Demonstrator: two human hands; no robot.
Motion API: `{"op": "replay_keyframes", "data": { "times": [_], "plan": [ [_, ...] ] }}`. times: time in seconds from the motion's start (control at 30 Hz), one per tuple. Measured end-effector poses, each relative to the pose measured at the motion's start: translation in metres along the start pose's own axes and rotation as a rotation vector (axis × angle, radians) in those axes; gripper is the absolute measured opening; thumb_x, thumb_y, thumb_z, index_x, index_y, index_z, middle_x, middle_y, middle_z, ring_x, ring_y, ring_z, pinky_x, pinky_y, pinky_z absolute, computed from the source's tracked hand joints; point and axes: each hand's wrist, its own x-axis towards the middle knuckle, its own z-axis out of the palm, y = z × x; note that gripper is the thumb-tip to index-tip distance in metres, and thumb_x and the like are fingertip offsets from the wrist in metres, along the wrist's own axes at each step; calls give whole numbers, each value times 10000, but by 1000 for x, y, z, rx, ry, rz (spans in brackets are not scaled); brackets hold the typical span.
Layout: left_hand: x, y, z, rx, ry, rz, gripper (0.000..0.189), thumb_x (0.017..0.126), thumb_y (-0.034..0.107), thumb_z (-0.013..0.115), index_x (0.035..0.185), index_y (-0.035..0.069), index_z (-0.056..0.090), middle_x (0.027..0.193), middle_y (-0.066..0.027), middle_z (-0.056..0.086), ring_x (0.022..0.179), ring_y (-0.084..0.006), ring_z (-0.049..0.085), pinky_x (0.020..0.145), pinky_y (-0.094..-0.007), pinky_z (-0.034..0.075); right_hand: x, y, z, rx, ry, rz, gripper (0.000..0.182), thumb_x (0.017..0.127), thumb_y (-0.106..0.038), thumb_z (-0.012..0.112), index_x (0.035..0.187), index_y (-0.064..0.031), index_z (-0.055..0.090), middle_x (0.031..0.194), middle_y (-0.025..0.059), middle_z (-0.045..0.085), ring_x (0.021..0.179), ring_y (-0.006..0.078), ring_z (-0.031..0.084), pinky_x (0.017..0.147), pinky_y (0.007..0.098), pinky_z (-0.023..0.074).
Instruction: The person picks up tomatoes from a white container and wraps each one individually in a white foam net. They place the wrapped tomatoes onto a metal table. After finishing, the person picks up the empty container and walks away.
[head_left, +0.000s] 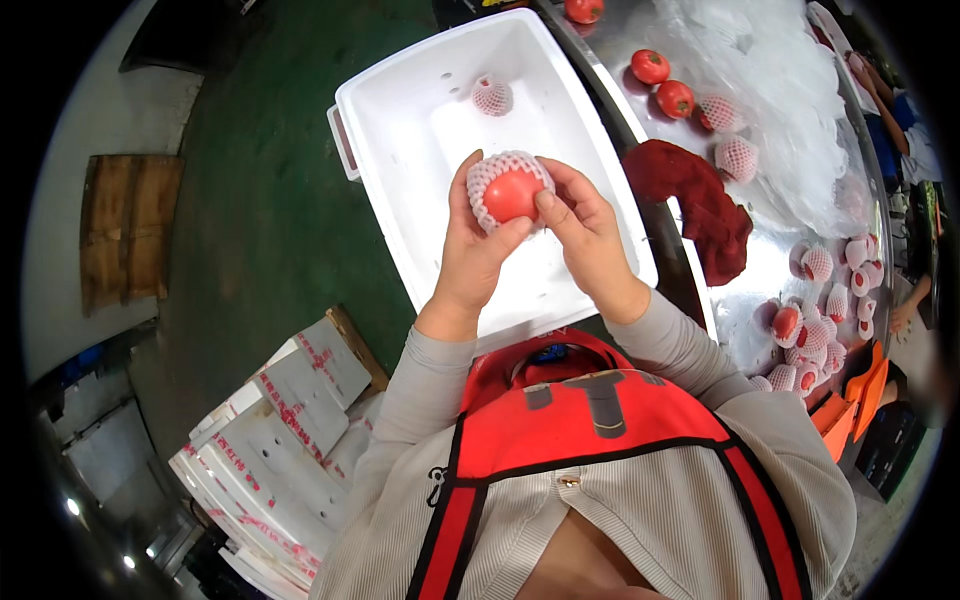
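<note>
Both of my hands grip a red tomato (514, 196) partly wrapped in a white foam net sleeve (480, 174). My left hand (474, 251) holds it from the left, thumb against its lower edge. On the other side, my right hand (589, 225) presses a thumb on the bare red skin, with its fingers around the net. The tomato is above a white plastic crate (379, 172). Inside the crate, near its far end, sits one tomato in a foam net (492, 97).
A metal table (757, 236) at right bears bare tomatoes (675, 99), a pile of netted tomatoes (814, 337), a clear plastic bag (772, 97) and a dark red cloth (697, 202). Printed white boxes (277, 442) stand at lower left. Other people (916, 150) are beyond the table.
</note>
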Motion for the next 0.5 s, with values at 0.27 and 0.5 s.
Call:
{"op": "replay_keyframes", "data": {
  "times": [0.27,0.5],
  "plan": [
    [-32,-7,40,-504,56,-108,624,882,502,528,1315,58,465,1260,-161,533,1173,-305,536,1033,-470,420,-32,-5,-30,-372,172,-290,123,939,-65,578,1014,29,603,778,55,633,676,84,594,607,230,486],
    [-46,-17,40,-770,-78,-256,621,867,580,458,1264,105,511,1243,-152,548,1112,-327,562,980,-489,432,-61,-16,-47,-55,161,-35,137,936,-113,622,979,16,603,754,6,607,649,55,535,589,209,444]
  ]
}}
